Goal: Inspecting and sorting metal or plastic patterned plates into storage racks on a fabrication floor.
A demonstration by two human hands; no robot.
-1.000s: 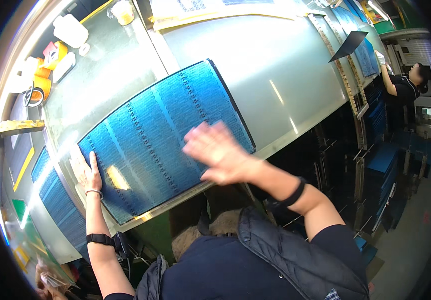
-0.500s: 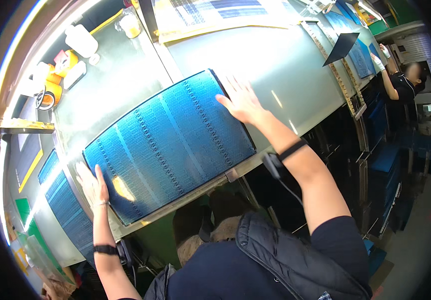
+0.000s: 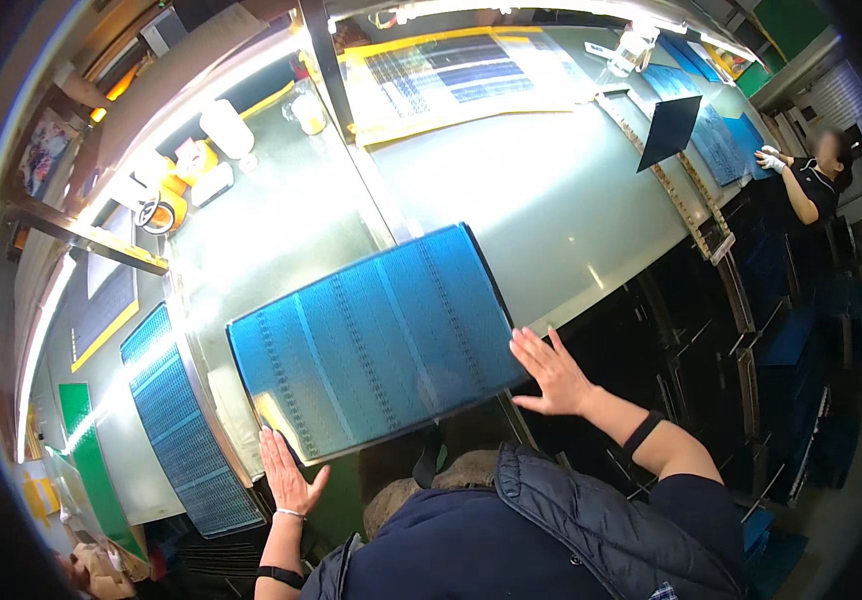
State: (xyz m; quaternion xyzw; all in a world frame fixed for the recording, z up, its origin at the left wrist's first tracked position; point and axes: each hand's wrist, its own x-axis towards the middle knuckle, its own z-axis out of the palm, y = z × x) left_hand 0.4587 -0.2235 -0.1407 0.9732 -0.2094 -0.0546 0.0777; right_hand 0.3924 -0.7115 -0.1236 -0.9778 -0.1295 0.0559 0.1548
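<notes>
Head view showed the blue patterned sheet (image 3: 381, 345) lying on the near edge of the pale surface (image 3: 541, 215). By its lower left corner was the left hand (image 3: 291, 480), and by its right edge the right hand (image 3: 558, 377). Each grip was spread wide, holding nothing; I couldn't tell if they touched it. They seemed to be straightening it. Next called for gentle, even pushing. Another blue sheet (image 3: 196, 435) lay left.

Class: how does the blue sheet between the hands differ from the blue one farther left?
In this view, the middle sheet looks broader than the left sheet. The middle sheet's long edges rise rightward; the left sheet's drop rightward. The left sheet carries a white glare band; the middle sheet, a yellowish corner patch. Both are blue and patterned.
</notes>
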